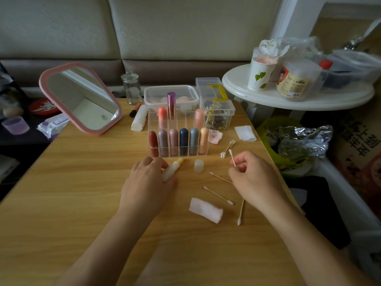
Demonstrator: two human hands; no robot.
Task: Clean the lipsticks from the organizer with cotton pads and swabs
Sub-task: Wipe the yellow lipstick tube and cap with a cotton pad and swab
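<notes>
A clear acrylic organizer (203, 154) stands mid-table with several capped lipsticks upright in its slots. In front of it my left hand (147, 182) holds an uncapped pale lipstick (172, 169) with a yellow tip, pointing up and right. Its translucent cap (199, 165) stands on the table just to the right. My right hand (254, 178) pinches a cotton swab (232, 157), cotton end up. Three used swabs (218, 195) lie loose between and below my hands. A folded, pink-stained cotton pad (206, 210) lies near the front.
A small heap of clean swabs (227, 149), a stained pad (214, 136) and a white pad (245, 133) lie right of the organizer. Behind stand a pink mirror (82, 100), glass jar (131, 88) and two clear boxes (171, 97). A green waste bag (268, 141) hangs off the right edge.
</notes>
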